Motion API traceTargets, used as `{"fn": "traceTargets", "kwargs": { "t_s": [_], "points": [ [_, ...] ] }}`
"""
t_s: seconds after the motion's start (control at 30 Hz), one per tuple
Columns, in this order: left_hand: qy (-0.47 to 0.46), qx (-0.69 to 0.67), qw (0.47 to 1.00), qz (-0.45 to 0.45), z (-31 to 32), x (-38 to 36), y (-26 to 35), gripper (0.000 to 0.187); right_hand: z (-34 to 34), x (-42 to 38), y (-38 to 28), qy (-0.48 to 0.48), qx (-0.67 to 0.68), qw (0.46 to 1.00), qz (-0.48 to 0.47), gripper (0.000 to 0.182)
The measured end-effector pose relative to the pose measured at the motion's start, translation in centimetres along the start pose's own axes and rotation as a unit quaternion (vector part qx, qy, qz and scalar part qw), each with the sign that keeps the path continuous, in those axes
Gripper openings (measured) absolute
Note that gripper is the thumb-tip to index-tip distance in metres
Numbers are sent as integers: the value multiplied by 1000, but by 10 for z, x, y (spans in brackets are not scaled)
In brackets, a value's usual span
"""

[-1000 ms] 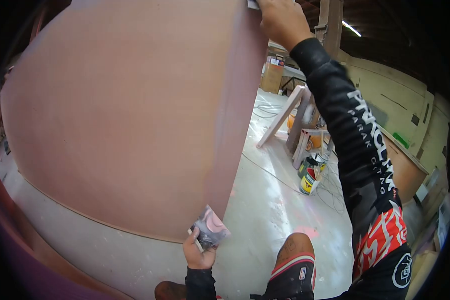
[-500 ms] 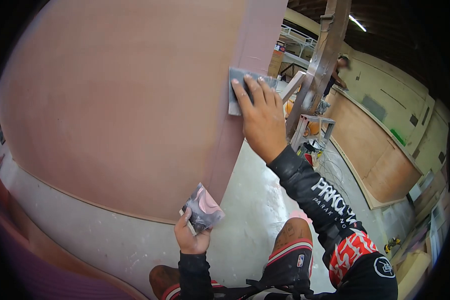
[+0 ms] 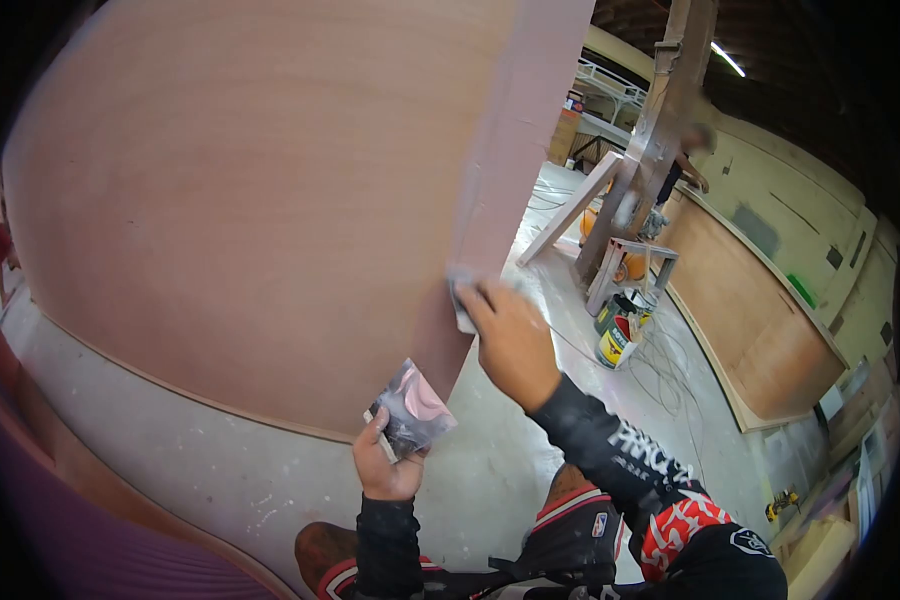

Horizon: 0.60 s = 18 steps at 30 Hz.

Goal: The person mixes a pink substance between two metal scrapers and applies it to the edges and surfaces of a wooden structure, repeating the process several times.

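A large wooden panel (image 3: 250,220) with a pink filler strip (image 3: 510,160) along its right edge stands in front of me. My right hand (image 3: 520,350) grips a flat grey putty spreader (image 3: 461,305), pressed to the lower part of that strip; motion blurs the fingers a little. Lower down, my left hand (image 3: 388,465) is closed on a square putty plate (image 3: 402,432), held tilted just off the panel's lower edge. A smear of pink putty (image 3: 422,397) lies on the plate's face.
Behind the panel's right edge are a wooden post (image 3: 660,130), a small stand (image 3: 630,250), a paint can (image 3: 616,343) and loose cables (image 3: 670,375) on the floor. Farther right, a person (image 3: 682,170) leans over a curved wooden counter (image 3: 740,300). A yellow drill (image 3: 782,503) lies at lower right.
My right hand has moved down along the pink strip with the spreader, which now shows more edge-on. My left hand stays nearly in place with the putty plate.
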<state>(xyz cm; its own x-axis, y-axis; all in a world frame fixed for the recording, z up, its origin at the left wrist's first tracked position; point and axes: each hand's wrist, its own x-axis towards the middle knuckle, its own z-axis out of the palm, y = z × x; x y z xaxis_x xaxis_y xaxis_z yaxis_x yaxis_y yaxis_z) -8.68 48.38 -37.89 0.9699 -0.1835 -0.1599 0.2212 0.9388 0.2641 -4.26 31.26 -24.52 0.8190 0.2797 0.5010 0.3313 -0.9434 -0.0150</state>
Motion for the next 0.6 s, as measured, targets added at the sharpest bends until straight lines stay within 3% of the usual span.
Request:
{"fn": "traceTargets", "kwargs": {
  "t_s": [0.03,0.1,0.13,0.2,0.3,0.37,0.43,0.5,0.53,0.57,0.6],
  "points": [
    [-2,-8,1000,-12,-3,1,0,27,-5,-10,-3,2,1,1000,-4,58],
    [-3,-16,1000,-23,-14,5,1,27,-9,-30,-8,-5,263,954,-141,66],
    [-35,-27,998,-51,-23,8,1,26,-9,-42,-10,-6,264,954,-142,66],
    [-66,-35,994,-82,-30,8,4,26,-6,-65,-15,-13,356,905,-233,75],
    [-97,-97,981,-136,-24,3,9,26,12,-91,-8,-85,389,895,-200,82],
    [-26,-76,996,-49,-10,-11,29,29,28,-100,26,-106,366,910,-162,82],
    [-79,-29,996,-11,0,-21,42,32,43,-96,66,-130,279,937,-165,82],
    [-67,-12,996,55,0,-20,44,33,25,-69,81,53,230,971,-43,68],
    [-64,-31,996,44,-3,-18,41,32,-5,-42,74,142,246,958,-44,56],
    [-62,-28,997,40,-7,-15,35,32,-17,-20,79,178,263,944,86,50],
    [-71,-30,997,22,-12,-14,28,31,-26,2,81,259,311,913,48,50]
  ]
}}
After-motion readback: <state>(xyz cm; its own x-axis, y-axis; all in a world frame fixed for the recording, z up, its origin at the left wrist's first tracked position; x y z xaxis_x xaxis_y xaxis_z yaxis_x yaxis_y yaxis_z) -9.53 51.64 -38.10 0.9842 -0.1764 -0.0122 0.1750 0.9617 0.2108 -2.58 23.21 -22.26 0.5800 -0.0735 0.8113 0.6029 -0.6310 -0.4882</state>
